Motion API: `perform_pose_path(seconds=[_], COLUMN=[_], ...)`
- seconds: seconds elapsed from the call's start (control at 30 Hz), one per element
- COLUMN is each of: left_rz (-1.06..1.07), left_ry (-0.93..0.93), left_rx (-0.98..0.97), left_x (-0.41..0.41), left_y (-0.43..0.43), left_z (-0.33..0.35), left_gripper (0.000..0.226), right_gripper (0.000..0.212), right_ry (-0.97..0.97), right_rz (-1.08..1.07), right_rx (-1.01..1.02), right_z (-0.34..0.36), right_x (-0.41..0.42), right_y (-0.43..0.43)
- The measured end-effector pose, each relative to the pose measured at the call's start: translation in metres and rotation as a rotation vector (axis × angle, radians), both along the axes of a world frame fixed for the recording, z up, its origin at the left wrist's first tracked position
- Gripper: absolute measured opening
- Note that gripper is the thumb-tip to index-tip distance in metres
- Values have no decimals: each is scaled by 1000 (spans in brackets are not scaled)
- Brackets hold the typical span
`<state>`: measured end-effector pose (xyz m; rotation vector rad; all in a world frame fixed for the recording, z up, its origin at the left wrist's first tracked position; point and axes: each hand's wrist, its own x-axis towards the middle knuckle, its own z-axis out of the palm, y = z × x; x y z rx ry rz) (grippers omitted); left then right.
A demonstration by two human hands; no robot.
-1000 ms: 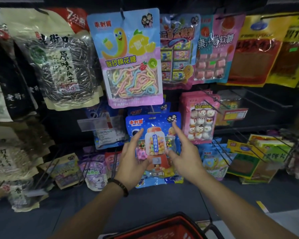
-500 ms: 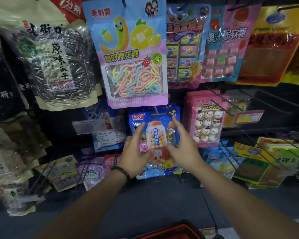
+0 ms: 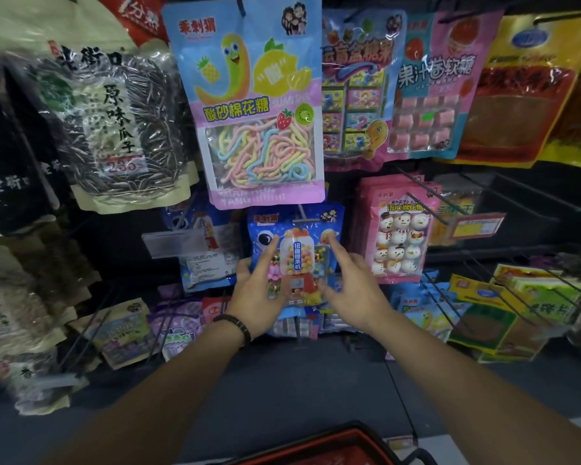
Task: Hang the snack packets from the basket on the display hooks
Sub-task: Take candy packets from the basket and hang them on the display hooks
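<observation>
A blue candy packet (image 3: pixel 296 226) printed with a gumball machine hangs low in the middle of the rack, with a metal display hook (image 3: pixel 303 214) running through its top. My left hand (image 3: pixel 257 292) presses against its left side, fingers spread. On the packet's right side rests my right hand (image 3: pixel 348 288), its fingers also apart. The red basket (image 3: pixel 319 446) shows only its rim at the bottom edge; its contents are hidden.
Above hangs a large pink-and-blue sour marshmallow packet (image 3: pixel 252 105). A pink snowman marshmallow packet (image 3: pixel 399 229) hangs to the right, a sunflower seed bag (image 3: pixel 114 125) to the left. Bare hooks (image 3: pixel 503 193) with a price tag (image 3: pixel 477 226) jut out at right. More packets fill the lower row.
The blue packet has moved up and back onto its hook, under the marshmallow packet. Both hands slid with it and their fingers have loosened on its sides.
</observation>
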<state>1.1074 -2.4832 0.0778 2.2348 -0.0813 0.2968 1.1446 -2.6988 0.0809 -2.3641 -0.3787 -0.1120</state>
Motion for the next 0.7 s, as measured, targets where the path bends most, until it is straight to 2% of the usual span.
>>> perform_pose_path(seconds=[0.17, 0.23, 0.3, 0.37, 0.43, 0.6, 0.7], left_rz=[-28, 7, 0, -48, -115, -189, -167], left_ry=[67, 78, 139, 249, 402, 610, 776], left_rx=[122, 133, 151, 248, 344, 479, 415], left_x=[-55, -88, -120, -152, -184, -235, -248], left_y=[10, 15, 21, 26, 30, 31, 33], left_z=[-18, -36, -59, -88, -112, -172, -203], left_gripper=[101, 85, 59, 33, 19, 29, 32], right_gripper=[82, 64, 44, 30, 22, 11, 27], right_ry=[-15, -2, 61, 175, 350, 721, 921], right_rz=[-87, -106, -117, -140, -167, -211, -225], right_rx=[3, 47, 91, 107, 97, -34, -124], right_z=[-17, -44, -80, -123, -163, -249, -286], right_x=[-50, -81, -113, -143, -172, -234, -259], right_y=[-12, -12, -10, -8, -5, 1, 1])
